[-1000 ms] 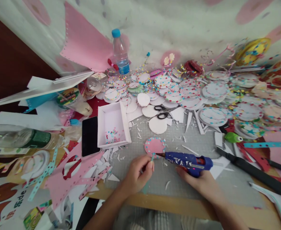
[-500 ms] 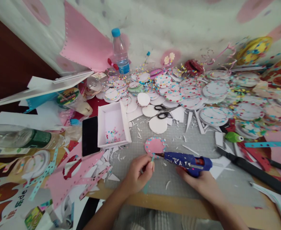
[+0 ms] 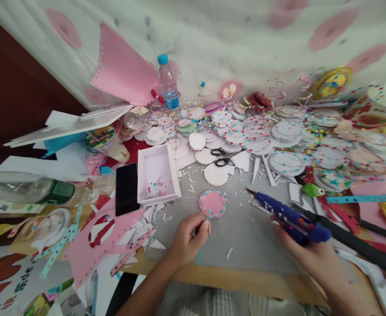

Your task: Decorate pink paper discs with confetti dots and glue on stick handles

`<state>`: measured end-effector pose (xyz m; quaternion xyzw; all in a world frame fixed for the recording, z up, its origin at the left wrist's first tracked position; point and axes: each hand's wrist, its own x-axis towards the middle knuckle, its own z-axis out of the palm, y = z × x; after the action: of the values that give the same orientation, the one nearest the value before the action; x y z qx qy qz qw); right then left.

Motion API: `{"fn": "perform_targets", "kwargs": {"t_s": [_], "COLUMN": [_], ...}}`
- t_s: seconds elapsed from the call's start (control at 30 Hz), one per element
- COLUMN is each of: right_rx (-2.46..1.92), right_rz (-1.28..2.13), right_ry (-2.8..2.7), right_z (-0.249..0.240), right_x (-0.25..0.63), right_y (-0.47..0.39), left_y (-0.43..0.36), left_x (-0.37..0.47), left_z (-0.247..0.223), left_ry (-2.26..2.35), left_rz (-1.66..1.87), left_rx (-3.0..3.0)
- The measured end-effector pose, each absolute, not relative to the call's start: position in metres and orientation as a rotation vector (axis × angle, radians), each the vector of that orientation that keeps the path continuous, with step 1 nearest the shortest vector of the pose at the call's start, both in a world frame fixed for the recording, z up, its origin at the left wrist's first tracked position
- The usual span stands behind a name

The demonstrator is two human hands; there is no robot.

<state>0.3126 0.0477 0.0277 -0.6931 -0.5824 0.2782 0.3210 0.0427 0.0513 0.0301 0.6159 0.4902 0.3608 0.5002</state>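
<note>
Glue gun (image 3: pixel 280 210) gripped in right hand (image 3: pixel 316 256), angled forward-left; left hand (image 3: pixel 190 237), curled, pinches teal strip (image 3: pixel 209 213) at pink disc (image 3: pixel 212 202).

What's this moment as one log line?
left hand: holds light-blue strip at pink disc | right hand: holds blue glue gun, tip clear of disc

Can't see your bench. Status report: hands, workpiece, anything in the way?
Left hand pinching turquoise strip at near edge of pink disc. Right hand gripping blue hot-glue gun, nozzle apart from disc. White paper scraps on gray cutting mat.
</note>
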Motion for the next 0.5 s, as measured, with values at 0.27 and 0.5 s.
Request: {"fn": "perform_targets", "kwargs": {"t_s": [0.27,0.5], "right_rx": [-1.653,-1.178], "right_rz": [0.082,0.047], "right_ry": [-2.031,-2.22], "right_z": [0.017,0.044], "right_x": [0.324,0.27], "right_y": [0.065,0.046], "left_y": [0.048,0.042], "left_x": [0.05,0.066], "left_z": [0.031,0.044], "left_ry": [1.323,1.418], "left_rz": [0.958,0.978], "left_rx": [1.234,0.935]}}
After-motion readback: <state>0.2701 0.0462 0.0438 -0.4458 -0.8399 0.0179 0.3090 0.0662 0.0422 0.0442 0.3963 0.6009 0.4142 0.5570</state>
